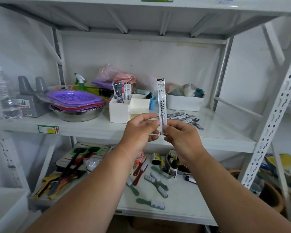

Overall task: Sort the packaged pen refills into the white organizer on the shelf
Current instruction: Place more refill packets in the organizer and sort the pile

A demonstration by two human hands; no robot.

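A long clear packet of pen refills (161,100) stands upright in front of the shelf. My right hand (183,138) pinches its lower end. My left hand (139,130) touches the same end from the left side with its fingertips. The white organizer (123,111) sits on the middle shelf just behind my hands, and several refill packets (120,93) stand in its back left compartment. A loose pile of refill packets (183,117) lies flat on the shelf to the right of the organizer.
Left of the organizer are a steel bowl (77,114) with purple strainers (74,98), a grey holder (31,98) and a water bottle (3,95). A white bin (185,102) stands at the back right. Brushes (151,182) and bottles (172,165) lie on the lower shelf.
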